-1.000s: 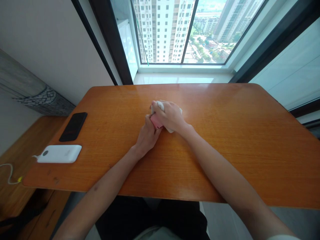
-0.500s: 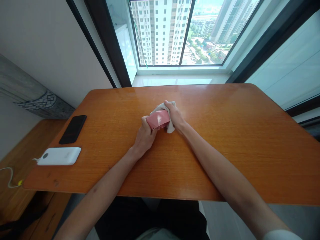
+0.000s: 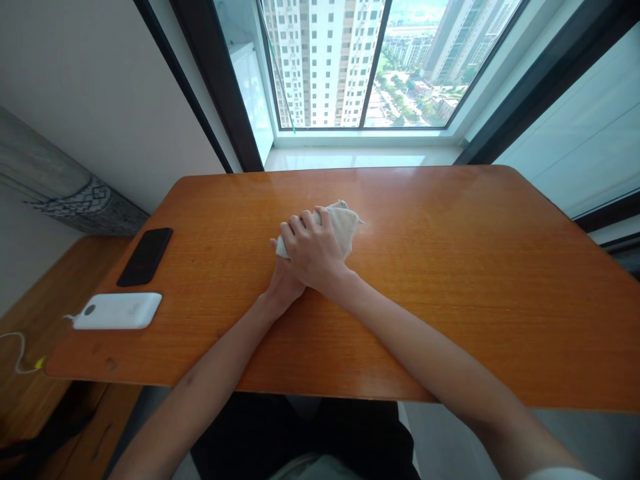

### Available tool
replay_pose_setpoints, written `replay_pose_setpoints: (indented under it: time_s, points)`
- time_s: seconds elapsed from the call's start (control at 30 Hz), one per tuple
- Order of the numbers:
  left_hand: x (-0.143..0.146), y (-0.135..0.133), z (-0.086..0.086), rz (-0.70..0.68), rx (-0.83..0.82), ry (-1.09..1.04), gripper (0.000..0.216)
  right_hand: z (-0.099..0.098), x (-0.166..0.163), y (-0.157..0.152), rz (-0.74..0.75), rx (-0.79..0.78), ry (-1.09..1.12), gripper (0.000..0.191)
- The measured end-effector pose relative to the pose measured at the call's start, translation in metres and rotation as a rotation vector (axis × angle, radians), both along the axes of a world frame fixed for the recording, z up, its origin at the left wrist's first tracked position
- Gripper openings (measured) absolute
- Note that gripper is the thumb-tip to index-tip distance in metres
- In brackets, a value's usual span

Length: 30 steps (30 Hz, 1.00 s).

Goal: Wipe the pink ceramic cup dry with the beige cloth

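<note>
Right hand (image 3: 313, 253) is clamping a soft, floppy off-white cloth (image 3: 345, 223) over something hidden; left hand (image 3: 281, 283) underneath, grip can't tell. Bunch it anywhere.

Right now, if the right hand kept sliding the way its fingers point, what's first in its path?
The right hand, pressing the cloth, points left and slightly away. Only bare table lies ahead; the black phone sits nearer, probably off that line.
</note>
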<state>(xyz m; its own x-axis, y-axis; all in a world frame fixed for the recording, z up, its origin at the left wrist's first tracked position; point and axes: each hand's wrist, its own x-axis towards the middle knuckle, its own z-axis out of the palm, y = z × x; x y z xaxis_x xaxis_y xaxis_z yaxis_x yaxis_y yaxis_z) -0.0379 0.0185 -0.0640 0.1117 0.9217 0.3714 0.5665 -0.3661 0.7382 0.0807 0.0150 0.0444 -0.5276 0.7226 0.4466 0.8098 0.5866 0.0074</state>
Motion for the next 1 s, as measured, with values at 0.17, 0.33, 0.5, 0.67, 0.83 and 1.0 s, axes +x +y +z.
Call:
replay_pose_setpoints:
  time_s: [0.17,0.33,0.5,0.67,0.83,1.0]
  points:
    - [0.005,-0.004,0.021,-0.057,0.005,0.071,0.038,0.011,0.020,0.020,-0.018,-0.164,0.233,0.055]
    - [0.010,-0.010,0.032,0.041,-0.081,0.050,0.039,0.002,0.047,0.047,0.072,-0.522,0.765,0.069]
    - [0.010,-0.011,0.034,0.055,-0.081,0.027,0.036,-0.035,0.058,0.066,0.167,-0.863,1.349,0.075]
    - [0.009,-0.011,0.034,0.072,-0.114,0.022,0.037,-0.049,0.055,0.072,0.026,-1.002,1.566,0.071]
    - [0.006,-0.007,0.025,0.007,-0.076,0.096,0.041,-0.023,0.063,0.070,-0.029,-0.752,1.146,0.063]
    - [0.007,-0.006,0.021,-0.026,0.017,0.372,0.057,0.014,0.063,0.055,-0.130,-0.540,0.559,0.056]
